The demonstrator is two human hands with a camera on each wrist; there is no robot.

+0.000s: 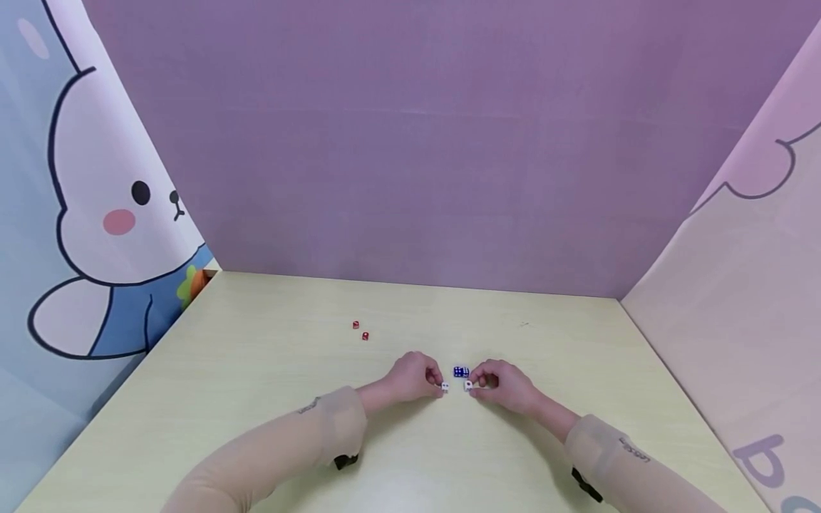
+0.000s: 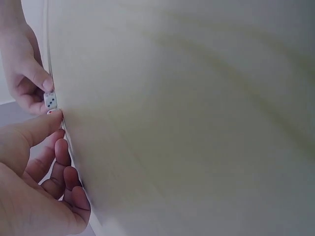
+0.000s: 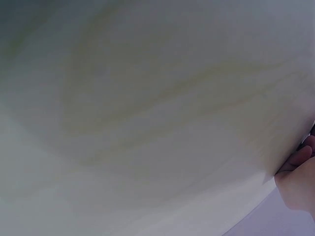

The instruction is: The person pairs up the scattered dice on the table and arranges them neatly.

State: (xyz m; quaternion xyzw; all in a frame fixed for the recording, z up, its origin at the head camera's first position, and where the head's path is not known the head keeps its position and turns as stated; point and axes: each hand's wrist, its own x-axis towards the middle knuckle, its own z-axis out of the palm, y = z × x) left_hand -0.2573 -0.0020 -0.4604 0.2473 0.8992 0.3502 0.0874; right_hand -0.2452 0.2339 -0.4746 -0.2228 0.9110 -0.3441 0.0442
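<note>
Between thumb and finger my left hand (image 1: pixel 415 376) pinches a white die (image 1: pixel 445 386) at the tabletop. My right hand (image 1: pixel 503 385) pinches another white die (image 1: pixel 468 385) a short way to the right, the two dice facing each other across a small gap. Just behind them sit two blue dice (image 1: pixel 461 372) side by side, close to the right fingertips. In the left wrist view, the right hand's white die (image 2: pixel 50 101) shows beyond the left thumb, which mostly hides its own die (image 2: pixel 53 112). The right wrist view catches only part of the right hand (image 3: pixel 298 172).
Two red dice (image 1: pixel 360 330) lie apart from each other farther back on the left of the pale wooden table (image 1: pixel 276 342). A purple panel (image 1: pixel 410 142) rises at the table's back edge, with printed cloths (image 1: pixel 128 171) along both sides.
</note>
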